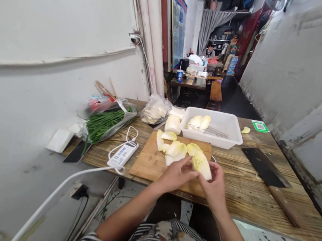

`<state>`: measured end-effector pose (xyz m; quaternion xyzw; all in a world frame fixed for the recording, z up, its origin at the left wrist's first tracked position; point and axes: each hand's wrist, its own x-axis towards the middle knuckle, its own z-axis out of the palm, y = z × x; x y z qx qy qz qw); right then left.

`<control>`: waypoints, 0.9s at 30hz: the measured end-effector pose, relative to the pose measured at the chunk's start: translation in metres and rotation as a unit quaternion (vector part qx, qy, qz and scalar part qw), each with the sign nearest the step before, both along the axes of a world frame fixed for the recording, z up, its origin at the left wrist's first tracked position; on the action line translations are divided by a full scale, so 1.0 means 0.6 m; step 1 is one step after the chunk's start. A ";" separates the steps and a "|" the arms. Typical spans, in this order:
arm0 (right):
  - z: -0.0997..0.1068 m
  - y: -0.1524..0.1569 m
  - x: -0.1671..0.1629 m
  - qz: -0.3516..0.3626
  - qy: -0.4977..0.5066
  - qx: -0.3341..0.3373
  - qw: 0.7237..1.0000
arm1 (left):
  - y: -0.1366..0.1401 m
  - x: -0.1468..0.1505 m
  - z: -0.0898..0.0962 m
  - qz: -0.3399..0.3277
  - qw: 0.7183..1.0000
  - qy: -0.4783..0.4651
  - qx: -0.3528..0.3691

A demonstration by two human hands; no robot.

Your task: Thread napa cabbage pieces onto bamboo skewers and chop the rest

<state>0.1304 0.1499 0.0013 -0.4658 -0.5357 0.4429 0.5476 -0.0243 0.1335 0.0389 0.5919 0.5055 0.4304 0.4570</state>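
Observation:
Between my two hands is a pale yellow-white napa cabbage leaf, raised over the near right part of a wooden cutting board. My right hand grips its right and lower edge, the thumb in front. The fingers of my left hand close on its left side. More cabbage leaves lie on the board just beyond. Behind the board is a white cabbage piece. A white plastic tray holds several cabbage leaves and thin metal skewers.
A cleaver lies to the right on the wooden table. On the left are a power strip with its cord and bagged green chives. A plastic bag with pale food sits behind. A person is far back.

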 end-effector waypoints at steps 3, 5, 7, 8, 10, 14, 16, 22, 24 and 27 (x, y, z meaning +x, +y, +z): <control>0.010 -0.015 -0.006 0.051 -0.063 0.054 0.995 | -0.019 0.018 -0.020 -0.007 0.975 -0.215 -0.051; 0.018 -0.019 -0.005 0.089 -0.091 0.077 0.989 | -0.022 0.010 -0.026 0.003 0.956 -0.278 -0.097; 0.022 -0.020 -0.004 0.119 -0.104 0.087 0.984 | -0.021 -0.004 -0.029 -0.013 0.938 -0.316 -0.140; 0.023 -0.020 -0.004 0.131 -0.106 0.089 0.982 | -0.020 -0.011 -0.031 -0.022 0.930 -0.331 -0.156; 0.019 -0.019 -0.004 0.146 -0.100 0.086 0.980 | -0.021 -0.021 -0.037 -0.026 0.917 -0.358 -0.174; 0.008 -0.013 0.004 0.111 -0.080 0.062 0.989 | -0.028 -0.035 -0.049 -0.045 0.881 -0.408 -0.234; 0.005 0.002 0.010 0.074 -0.074 0.041 0.994 | -0.031 -0.044 -0.051 -0.090 0.849 -0.433 -0.289; 0.012 0.104 -0.016 0.076 -0.063 -0.021 0.995 | -0.029 -0.064 -0.054 -0.051 0.798 -0.525 -0.290; 0.017 0.126 -0.041 0.120 -0.080 -0.022 0.989 | -0.028 -0.066 -0.055 0.002 0.812 -0.528 -0.250; 0.024 0.114 -0.068 0.186 -0.124 0.007 0.975 | -0.029 -0.069 -0.057 0.043 0.827 -0.523 -0.202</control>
